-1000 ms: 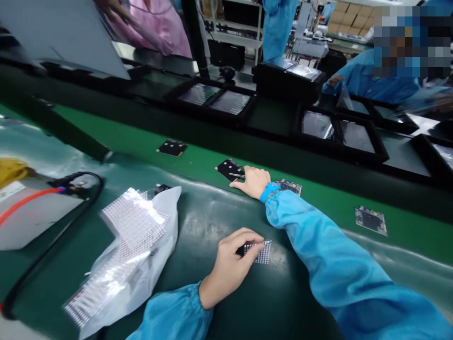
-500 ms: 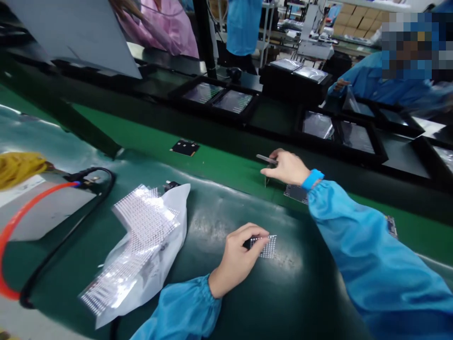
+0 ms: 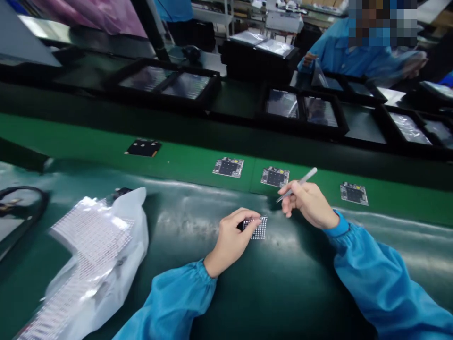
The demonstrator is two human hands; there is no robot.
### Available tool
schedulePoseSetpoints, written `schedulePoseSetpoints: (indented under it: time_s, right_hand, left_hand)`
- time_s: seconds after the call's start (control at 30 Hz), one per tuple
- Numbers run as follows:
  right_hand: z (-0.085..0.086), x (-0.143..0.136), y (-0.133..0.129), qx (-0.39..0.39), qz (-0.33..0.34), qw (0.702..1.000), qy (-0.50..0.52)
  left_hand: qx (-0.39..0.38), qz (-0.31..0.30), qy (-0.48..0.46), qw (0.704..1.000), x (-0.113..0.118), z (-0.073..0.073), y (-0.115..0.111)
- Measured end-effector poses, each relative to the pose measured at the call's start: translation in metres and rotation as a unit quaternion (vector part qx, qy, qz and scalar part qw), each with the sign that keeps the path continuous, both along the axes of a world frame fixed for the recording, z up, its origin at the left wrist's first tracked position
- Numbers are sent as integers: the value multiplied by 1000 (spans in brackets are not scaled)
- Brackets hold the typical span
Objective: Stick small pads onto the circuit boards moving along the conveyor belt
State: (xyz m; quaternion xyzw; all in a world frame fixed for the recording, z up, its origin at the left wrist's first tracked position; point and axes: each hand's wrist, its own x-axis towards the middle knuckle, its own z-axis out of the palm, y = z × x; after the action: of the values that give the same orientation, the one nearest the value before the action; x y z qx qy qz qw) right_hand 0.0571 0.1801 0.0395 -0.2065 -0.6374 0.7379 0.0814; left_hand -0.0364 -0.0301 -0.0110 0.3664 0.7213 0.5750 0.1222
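Observation:
Between thumb and fingers, my left hand (image 3: 233,238) grips a small sheet of dots (image 3: 260,229) just above the dark green mat. To its right, my right hand (image 3: 307,200) is closed around metal tweezers (image 3: 304,177), their tip pointing down and left. Just behind that hand lies a circuit board (image 3: 275,176) on the green strip. Another circuit board (image 3: 228,167) is to its left, and a third circuit board (image 3: 354,193) to the right. Farther left rests a black board (image 3: 143,148) with pale pads.
A white plastic bag (image 3: 136,236) with larger dotted sheets (image 3: 95,231) on it lies at the left. Black trays (image 3: 260,101) holding film-covered panels line the raised ledge behind the strip. A co-worker in blue (image 3: 343,42) handles clear film across the line.
My right hand has drawn back from the green strip toward my left hand, tweezers still held. A board stands on the strip where that hand was. The view has shifted right.

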Motion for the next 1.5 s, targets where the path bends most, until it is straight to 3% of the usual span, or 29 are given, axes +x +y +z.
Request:
schedulePoseSetpoints:
  time_s: [0.1,0.33,0.5,1.5]
  right_hand:
    - [-9,30,1,-31,-5,999,35]
    - [-12,57,7,40,-45,997,37]
    - [-12,59,8,90,-60,994,8]
    - [-13,54,7,42,-49,998,17]
  left_hand:
    - [0,-32,10,999,7,1,22]
    - [5,-73,2,997,17,1,52]
    - [9,-71,10,997,18,4,53]
    - [20,-72,25,997,17,2,52]
